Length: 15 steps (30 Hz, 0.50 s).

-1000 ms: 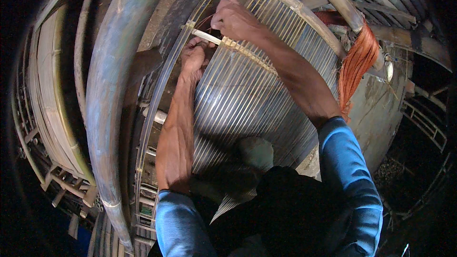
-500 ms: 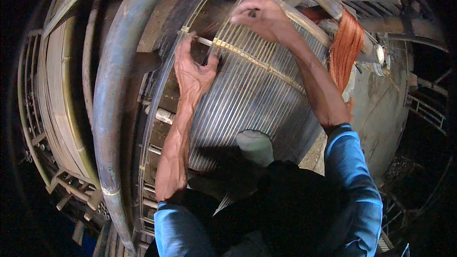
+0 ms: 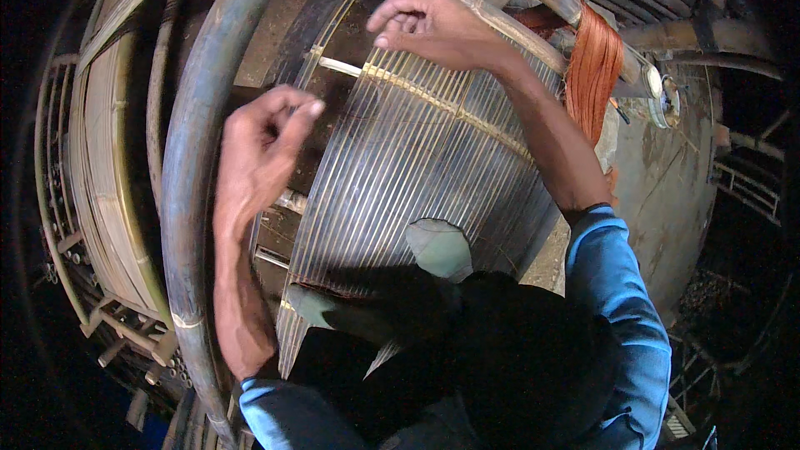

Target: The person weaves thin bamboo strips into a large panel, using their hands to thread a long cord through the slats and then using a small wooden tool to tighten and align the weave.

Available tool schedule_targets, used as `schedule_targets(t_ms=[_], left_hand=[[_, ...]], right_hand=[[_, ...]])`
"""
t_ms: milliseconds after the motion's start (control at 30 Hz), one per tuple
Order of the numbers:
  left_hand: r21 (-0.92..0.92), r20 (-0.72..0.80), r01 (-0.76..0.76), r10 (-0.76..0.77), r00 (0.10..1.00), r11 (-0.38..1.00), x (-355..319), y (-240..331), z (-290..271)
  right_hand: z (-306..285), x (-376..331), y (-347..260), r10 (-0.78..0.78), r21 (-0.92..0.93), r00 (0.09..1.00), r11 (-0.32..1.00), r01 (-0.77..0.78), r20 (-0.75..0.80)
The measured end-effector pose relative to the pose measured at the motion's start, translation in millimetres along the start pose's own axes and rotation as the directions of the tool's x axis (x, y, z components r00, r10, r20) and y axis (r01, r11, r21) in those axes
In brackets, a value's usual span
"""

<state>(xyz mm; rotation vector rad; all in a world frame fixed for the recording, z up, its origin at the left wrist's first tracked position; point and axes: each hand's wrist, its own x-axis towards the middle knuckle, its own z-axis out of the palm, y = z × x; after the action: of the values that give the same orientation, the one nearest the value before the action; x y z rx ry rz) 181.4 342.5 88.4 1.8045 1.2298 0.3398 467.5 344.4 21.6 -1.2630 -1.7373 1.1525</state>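
Observation:
A panel of thin parallel bamboo slats [image 3: 433,142] lies in front of me, crossed near its far end by a pale bound cross strip [image 3: 450,104]. Left of the panel, beside a thick bamboo pole, my left hand [image 3: 265,137] is raised with thumb and forefinger pinched together. My right hand [image 3: 433,29] hovers over the far left corner of the panel, its fingers curled toward the thumb. Whatever either hand may hold is too fine to make out. Between the hands, a white rod [image 3: 340,67] sticks out from the panel's left edge.
A thick blue-grey bamboo pole [image 3: 200,142] runs along the left, with a stack of pale bamboo strips [image 3: 108,167] beyond it. Orange-brown fibre strands [image 3: 593,71] hang over a pole at the far right. A round container [image 3: 667,107] stands near the concrete floor [image 3: 667,192].
My left hand has moved left and nearer, off the panel's edge, and its fingers have closed into a pinch. The right hand has shifted left. The slats' left edge now reaches farther left.

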Motion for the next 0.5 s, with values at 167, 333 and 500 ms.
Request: schedule_targets(t_ms=[167, 333, 500], left_hand=[[-0.072, -0.127, 0.064, -0.072, 0.989, 0.995, -25.9, -0.4, -50.9], [-0.014, -0.123, 0.044, -0.045, 0.991, 0.999, -32.8, -20.5, -36.3], [0.099, -0.059, 0.033, -0.027, 0.998, 0.995, -23.6, -37.6, 6.3]], right_hand=[[58.9, -12.3, 58.8, 0.131, -0.681, 0.978, 0.702, -0.209, -0.165], [110.5, -28.2, 86.5, 0.099, -0.732, 0.989, 0.665, -0.148, -0.110], [124.3, -26.7, 87.3, -0.175, -0.816, 0.930, 0.549, -0.181, -0.324]])
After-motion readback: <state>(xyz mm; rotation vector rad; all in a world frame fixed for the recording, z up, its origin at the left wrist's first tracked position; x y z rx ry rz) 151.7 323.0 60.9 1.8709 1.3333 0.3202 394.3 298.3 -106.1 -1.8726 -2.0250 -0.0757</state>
